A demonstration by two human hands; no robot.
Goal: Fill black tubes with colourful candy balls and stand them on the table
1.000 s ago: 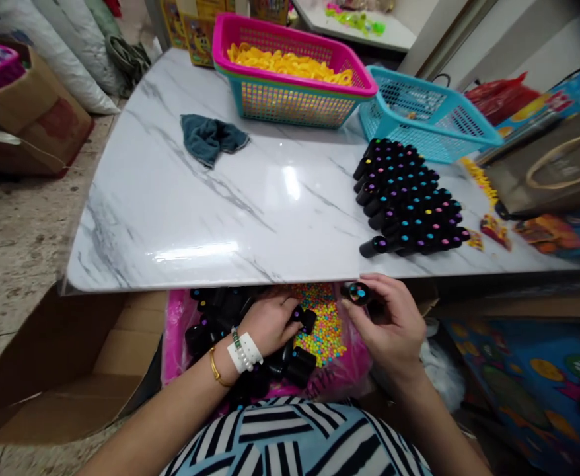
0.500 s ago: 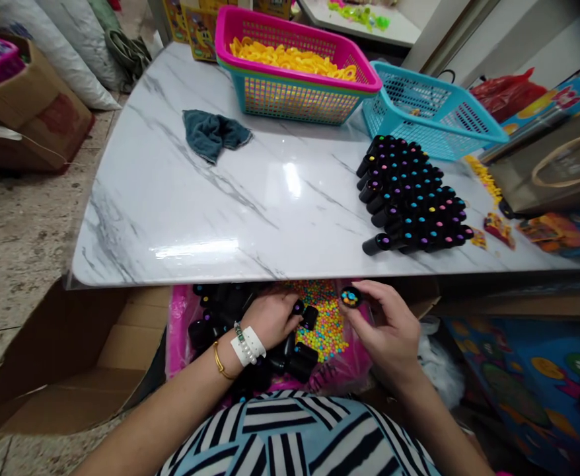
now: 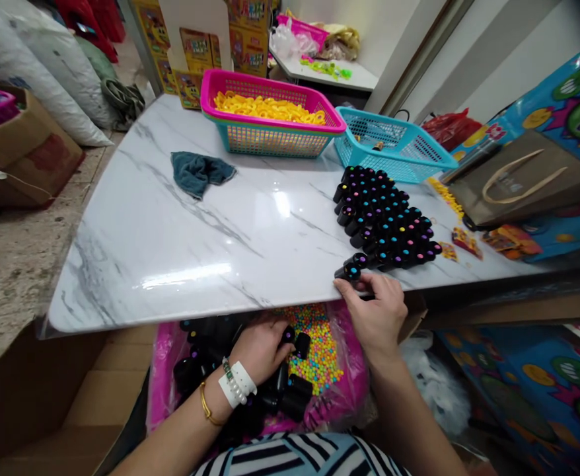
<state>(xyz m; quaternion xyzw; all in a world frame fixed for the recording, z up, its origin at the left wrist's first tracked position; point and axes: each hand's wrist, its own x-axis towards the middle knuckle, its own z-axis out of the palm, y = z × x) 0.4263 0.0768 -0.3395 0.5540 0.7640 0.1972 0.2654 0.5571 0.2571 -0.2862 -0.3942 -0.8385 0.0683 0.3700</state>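
Note:
My right hand [image 3: 382,314] is at the table's front edge, its fingers closed around a small black tube [image 3: 349,271] with blue showing at its end. That tube lies just in front of the cluster of black tubes [image 3: 386,215], whose ends show coloured dots. Below the tabletop, my left hand [image 3: 259,347] reaches into a pink tub [image 3: 354,377] lined with clear plastic. It grips another black tube [image 3: 288,334] with a purple dot at its end. Around that hand lie loose black tubes [image 3: 294,400] and many small coloured beads [image 3: 322,350].
On the marble-patterned table [image 3: 211,244] are a dark teal cloth [image 3: 198,173], a pink-rimmed basket [image 3: 270,142] of yellow pieces and a blue basket [image 3: 399,158]. A paper bag [image 3: 512,178] stands at the right. A cardboard box [image 3: 92,390] is open at the lower left.
My right hand has moved from over the tub up to the table edge with its black tube. The left hand stays in the tub with its tube. The view has tilted up.

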